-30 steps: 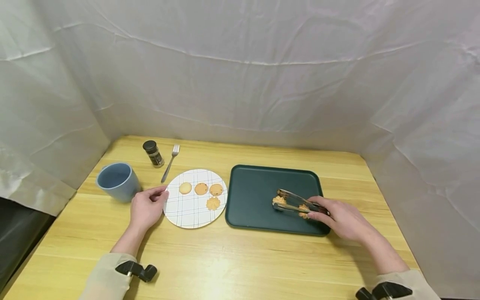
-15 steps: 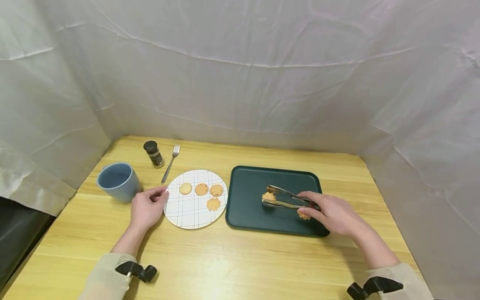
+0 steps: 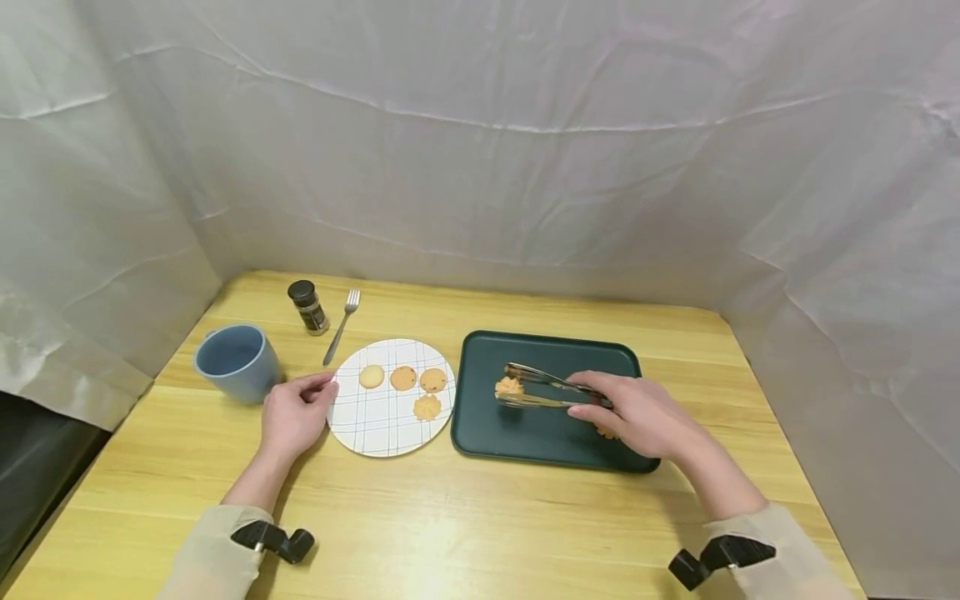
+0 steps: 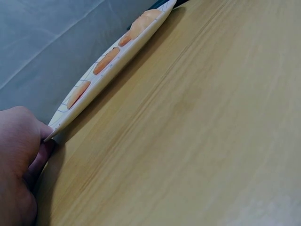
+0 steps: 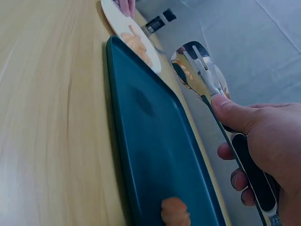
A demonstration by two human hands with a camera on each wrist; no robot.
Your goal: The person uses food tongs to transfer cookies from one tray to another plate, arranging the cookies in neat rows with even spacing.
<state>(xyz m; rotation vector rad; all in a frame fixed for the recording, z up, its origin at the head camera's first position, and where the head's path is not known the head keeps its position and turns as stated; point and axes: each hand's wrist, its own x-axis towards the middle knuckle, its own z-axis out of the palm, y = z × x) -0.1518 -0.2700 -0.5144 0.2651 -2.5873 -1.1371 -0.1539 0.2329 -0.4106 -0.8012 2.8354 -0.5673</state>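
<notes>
My right hand [image 3: 637, 412] grips a pair of metal tongs [image 3: 543, 401], and a ridged cookie [image 3: 509, 387] is pinched between their tips above the dark green tray [image 3: 487, 437]. In the right wrist view the tongs [image 5: 198, 70] stand clear of the tray, their tips hiding most of the cookie. A second cookie [image 5: 175, 212] lies on the tray, mostly covered by my hand in the head view. At the left, my left hand [image 3: 296, 417] pinches the rim of a white checked plate [image 3: 367, 429]. Two speckled cookies [image 3: 402, 378], a plain round cookie [image 3: 371, 377] and a ridged cookie [image 3: 427, 407] lie on it.
A blue mug [image 3: 243, 371] stands just left of my left hand. Behind the plate are a black-capped spice jar [image 3: 308, 308] and a fork [image 3: 342, 327]. Pale fabric [image 3: 480, 167] hangs along the table's back and sides.
My right hand has moved left across the tray with the tongs and the cookie between their tips. My left hand has stayed at the plate's rim.
</notes>
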